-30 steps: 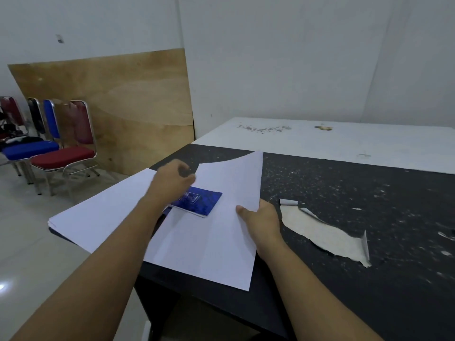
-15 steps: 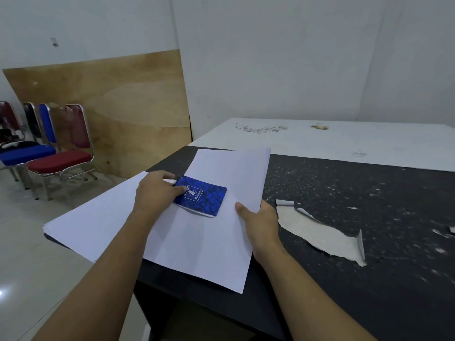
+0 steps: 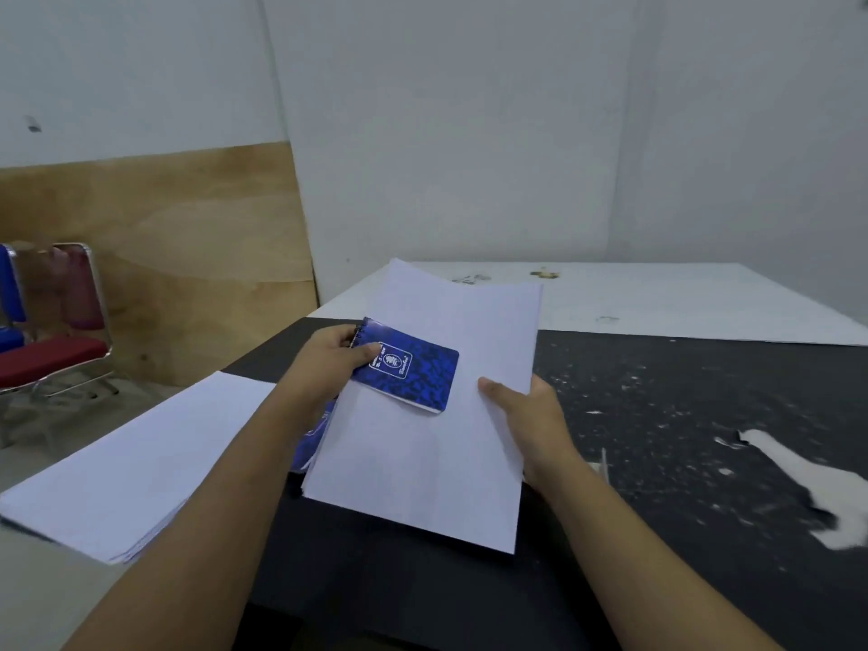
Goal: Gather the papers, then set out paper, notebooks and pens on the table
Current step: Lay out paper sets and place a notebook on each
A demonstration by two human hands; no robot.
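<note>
A small blue spiral notebook (image 3: pixel 411 371) lies on top of a white sheet of paper (image 3: pixel 432 453). My left hand (image 3: pixel 329 359) grips the notebook at its spiral end, thumb on the cover. My right hand (image 3: pixel 526 415) holds the sheet's right edge, thumb on top, and the sheet is lifted off the black table (image 3: pixel 657 415) with its far end raised. More blue notebooks (image 3: pixel 315 434) peek out under the sheet's left edge. A stack of white papers (image 3: pixel 141 462) lies at the table's near left corner. No pens are visible.
A torn patch of white surface (image 3: pixel 808 486) shows on the black tabletop at right. The far part of the table is white (image 3: pixel 657 298). A red chair (image 3: pixel 51 354) and a plywood board (image 3: pixel 188 256) stand left, beyond the table.
The sheet has risen off the table with the notebook on it, carried up and away from me. My left hand's grip moved onto the notebook's spiral end. The view shifted right.
</note>
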